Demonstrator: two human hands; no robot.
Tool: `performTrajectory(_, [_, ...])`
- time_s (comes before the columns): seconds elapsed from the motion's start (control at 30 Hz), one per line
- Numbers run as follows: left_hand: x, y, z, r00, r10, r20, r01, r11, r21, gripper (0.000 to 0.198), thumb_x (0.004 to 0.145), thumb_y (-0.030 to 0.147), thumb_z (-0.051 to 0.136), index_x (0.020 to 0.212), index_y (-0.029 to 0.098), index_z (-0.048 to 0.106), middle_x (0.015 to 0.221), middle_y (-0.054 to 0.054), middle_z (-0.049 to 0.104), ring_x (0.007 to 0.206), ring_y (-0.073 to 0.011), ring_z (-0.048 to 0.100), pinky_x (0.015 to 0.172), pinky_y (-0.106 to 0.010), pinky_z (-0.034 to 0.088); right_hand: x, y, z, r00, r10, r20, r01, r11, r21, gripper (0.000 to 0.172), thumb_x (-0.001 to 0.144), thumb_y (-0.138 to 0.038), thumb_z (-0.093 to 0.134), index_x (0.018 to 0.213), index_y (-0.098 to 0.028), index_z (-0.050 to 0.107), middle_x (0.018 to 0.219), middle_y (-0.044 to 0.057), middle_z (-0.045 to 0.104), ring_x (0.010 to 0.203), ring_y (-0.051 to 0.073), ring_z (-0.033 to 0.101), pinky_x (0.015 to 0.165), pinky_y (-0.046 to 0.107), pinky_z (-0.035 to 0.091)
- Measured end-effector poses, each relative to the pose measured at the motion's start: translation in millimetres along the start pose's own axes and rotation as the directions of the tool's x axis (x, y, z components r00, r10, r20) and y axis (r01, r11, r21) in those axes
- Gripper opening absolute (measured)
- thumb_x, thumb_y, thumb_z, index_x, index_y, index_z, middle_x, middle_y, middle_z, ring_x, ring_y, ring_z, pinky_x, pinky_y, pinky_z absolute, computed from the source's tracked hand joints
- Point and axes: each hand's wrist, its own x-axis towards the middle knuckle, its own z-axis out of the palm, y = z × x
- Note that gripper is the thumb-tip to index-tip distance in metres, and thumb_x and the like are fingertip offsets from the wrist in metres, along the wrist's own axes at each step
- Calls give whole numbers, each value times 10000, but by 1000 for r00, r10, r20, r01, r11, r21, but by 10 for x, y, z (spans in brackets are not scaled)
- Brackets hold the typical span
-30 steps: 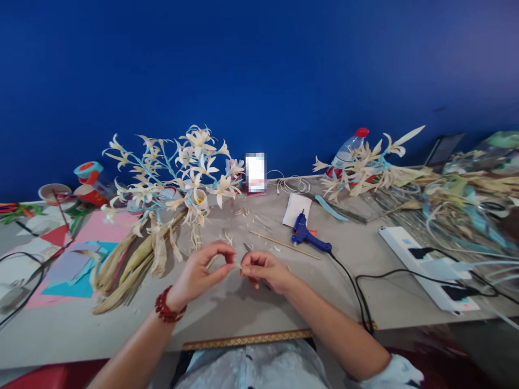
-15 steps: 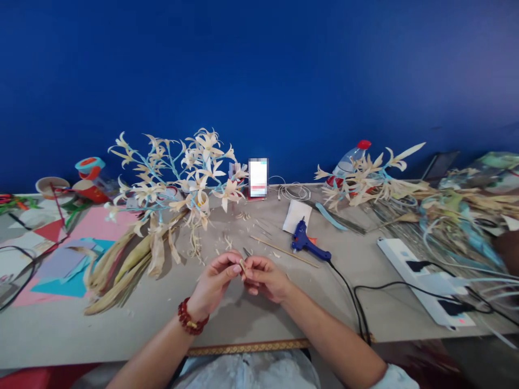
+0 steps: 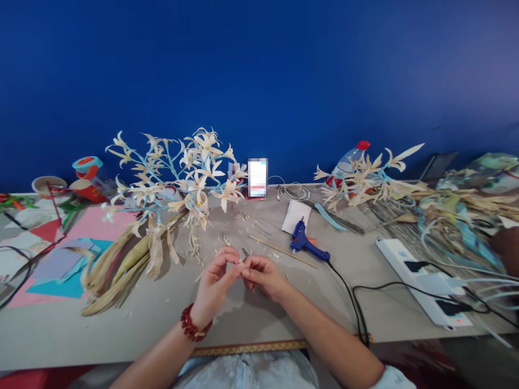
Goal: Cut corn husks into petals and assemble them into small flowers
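Observation:
Low over the grey table, my left hand (image 3: 220,273) and my right hand (image 3: 263,275) meet fingertip to fingertip. Both pinch a small pale piece of dried husk (image 3: 241,261), mostly covered by the fingers. Just beyond the right fingers, the dark metal tip of a pointed tool (image 3: 245,252) shows; the rest of it is hidden. A thin wooden stick (image 3: 284,252) lies past my right hand. Beyond my left hand are pale curled husk scraps (image 3: 194,246).
Flowers made of husk (image 3: 203,162) stand at the back left, above dried husks (image 3: 130,270) and coloured paper (image 3: 60,286). A blue glue gun (image 3: 306,244) lies right of the hands, its cord running towards a power strip (image 3: 421,281). A phone (image 3: 257,178) stands at the wall.
The fingertips have drawn closer together and now cover more of the small husk piece. My left wrist has shifted slightly right.

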Motion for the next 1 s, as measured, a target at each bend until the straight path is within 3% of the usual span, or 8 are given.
performTrajectory(0.1, [13,72,-30,989,151,-4,-143,945,293,66,836,210,607,774,190,621,855,-40,562,848,-186,537,780,-305,420,-22,-83,-33,986,-150,-74,129,965,-229,241,771,-397,722,860,-180,664,634,-33,538,541,89,459,495,198,365])
performTrajectory(0.23, [3,135,-44,943,329,49,-291,744,602,53,791,163,620,788,214,632,833,-41,600,840,-213,548,860,-377,406,-64,-179,0,927,-358,-114,269,843,-465,184,808,-341,688,922,-199,662,709,-11,552,624,117,480,561,221,383])
performTrajectory(0.4, [-22,139,-36,899,413,144,-374,556,742,110,773,132,616,795,239,626,824,-38,631,839,-223,559,970,-451,355,-78,-179,49,916,-385,-114,261,786,-560,146,820,-332,664,858,-191,654,725,9,588,621,128,504,577,239,406])
performTrajectory(0.57, [-37,147,-29,873,456,174,-404,475,782,120,766,130,630,790,246,609,805,-30,639,822,-222,576,999,-474,335,-87,-151,76,917,-366,-156,246,830,-500,154,822,-347,664,827,-194,653,726,6,603,598,115,509,553,227,410])
performTrajectory(0.73, [-33,186,-7,887,435,151,-386,524,759,96,780,144,629,778,235,601,797,-26,632,808,-210,576,984,-460,347,-107,-133,111,894,-398,-204,251,824,-507,175,838,-367,646,800,-197,656,695,3,586,565,109,499,504,216,390])
performTrajectory(0.87, [-15,217,1,952,292,89,-276,702,656,62,819,193,602,763,218,602,795,-31,625,811,-207,576,820,-363,429,-110,-121,99,893,-403,-199,267,831,-488,185,841,-378,642,818,-195,652,701,5,588,534,100,485,486,216,383])
performTrajectory(1.0, [9,225,-9,985,148,85,-170,839,516,106,848,221,586,748,198,614,786,-28,638,786,-184,586,755,-304,436,-98,-125,86,921,-333,-201,259,910,-324,225,826,-421,650,852,-197,648,680,-8,581,500,89,474,467,209,386])
